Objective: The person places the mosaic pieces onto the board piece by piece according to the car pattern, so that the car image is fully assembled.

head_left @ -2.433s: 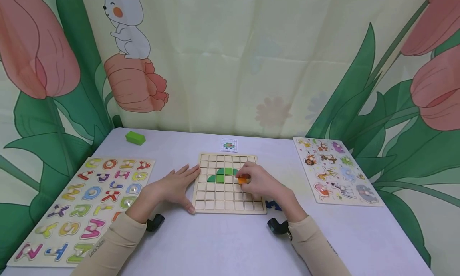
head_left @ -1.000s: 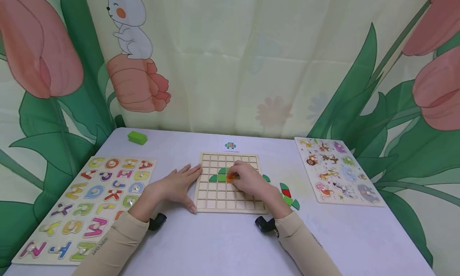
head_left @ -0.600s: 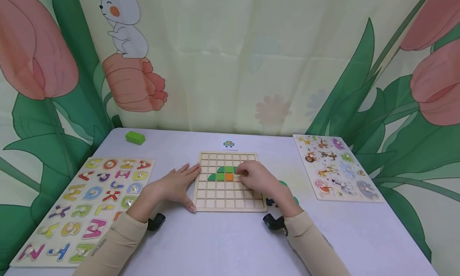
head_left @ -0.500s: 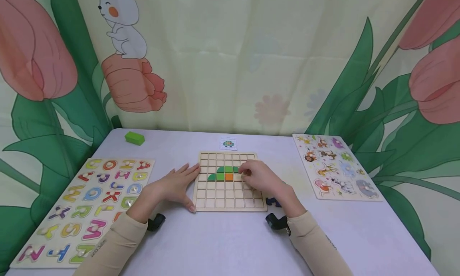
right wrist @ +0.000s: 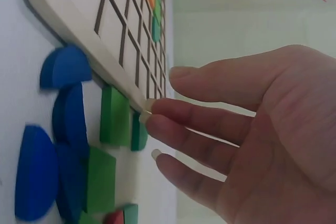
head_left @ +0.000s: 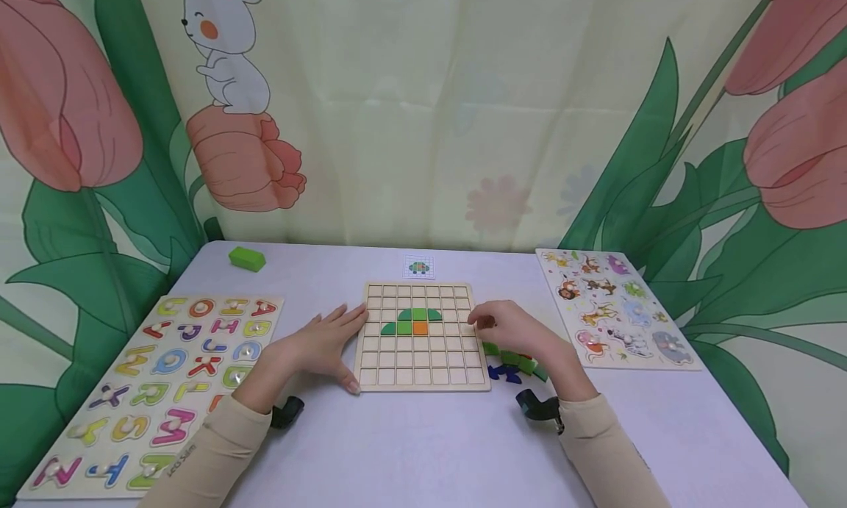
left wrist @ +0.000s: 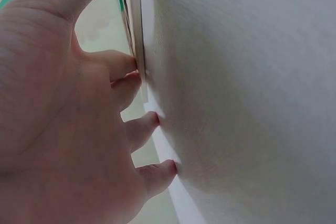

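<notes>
A wooden grid board (head_left: 387, 360) lies in the middle of the table. On it sit several green squares and quarter circles (head_left: 434, 315), and one orange square (head_left: 420, 328). My left hand (head_left: 317, 346) rests with spread fingers along the board's left edge, thumb at the near corner. Over the board's right edge hovers my right hand (head_left: 512, 328), its fingers loosely bent; the right wrist view shows nothing between thumb and fingers. Below it lie loose blue half-round pieces (right wrist: 35, 174) and green blocks (right wrist: 101, 179), with a red piece (right wrist: 114, 217) partly in view.
Behind the board lies a small card (head_left: 419, 267) with a turtle-like picture on a grid. A letter puzzle board (head_left: 142, 405) is at the left, an animal puzzle board (head_left: 622, 313) at the right. A green block (head_left: 247, 259) stands at the back left.
The right hand put the orange square into the grid below the green ones, then touched the right green quarter circle. Now it has moved right, off the pieces. The left hand stayed.
</notes>
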The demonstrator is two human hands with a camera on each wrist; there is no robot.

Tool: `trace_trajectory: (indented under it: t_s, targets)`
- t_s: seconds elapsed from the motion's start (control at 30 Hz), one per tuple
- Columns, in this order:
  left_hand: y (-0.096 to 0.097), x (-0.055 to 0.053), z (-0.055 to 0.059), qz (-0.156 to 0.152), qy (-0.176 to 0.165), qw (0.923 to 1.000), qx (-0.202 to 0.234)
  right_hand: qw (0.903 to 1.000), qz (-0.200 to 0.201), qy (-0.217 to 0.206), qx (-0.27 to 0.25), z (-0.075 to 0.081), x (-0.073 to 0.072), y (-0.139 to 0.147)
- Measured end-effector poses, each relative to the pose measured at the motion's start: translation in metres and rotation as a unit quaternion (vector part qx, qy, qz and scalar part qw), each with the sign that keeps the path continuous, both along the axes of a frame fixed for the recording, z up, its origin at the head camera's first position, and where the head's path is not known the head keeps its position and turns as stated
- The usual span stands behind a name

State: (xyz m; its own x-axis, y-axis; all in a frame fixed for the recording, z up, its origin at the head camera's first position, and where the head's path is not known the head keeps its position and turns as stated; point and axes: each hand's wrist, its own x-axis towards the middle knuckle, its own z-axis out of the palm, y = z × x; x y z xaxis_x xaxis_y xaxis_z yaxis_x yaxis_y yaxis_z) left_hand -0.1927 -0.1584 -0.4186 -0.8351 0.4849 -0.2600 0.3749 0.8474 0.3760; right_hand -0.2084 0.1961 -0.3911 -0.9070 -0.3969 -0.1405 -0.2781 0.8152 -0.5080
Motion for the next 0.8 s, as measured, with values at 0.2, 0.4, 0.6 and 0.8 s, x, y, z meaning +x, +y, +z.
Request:
trace_trajectory:
  t_s: [0.2, 0.4, 0.6, 0.8]
  targets:
    - [0.000, -0.001, -0.002, -0.002, 0.005, 1.0000, -0.003, 0.9996, -0.003, -0.027, -0.002, 0.002, 0.002, 0.019]
    - [0.000, 0.000, 0.003, -0.002, 0.005, 1.0000, -0.003, 0.9979, -0.009, -0.064, -0.011, 0.010, 0.006, 0.041]
    - [0.000, 0.000, 0.003, -0.004, 0.005, 1.0000, -0.007, 0.9953, -0.031, -0.091, 0.005, 0.012, 0.009, 0.055]
    - [-0.001, -0.001, 0.001, -0.007, 0.008, 0.9999, -0.003, 0.9941, -0.040, -0.094, 0.038, 0.010, 0.009, 0.059]
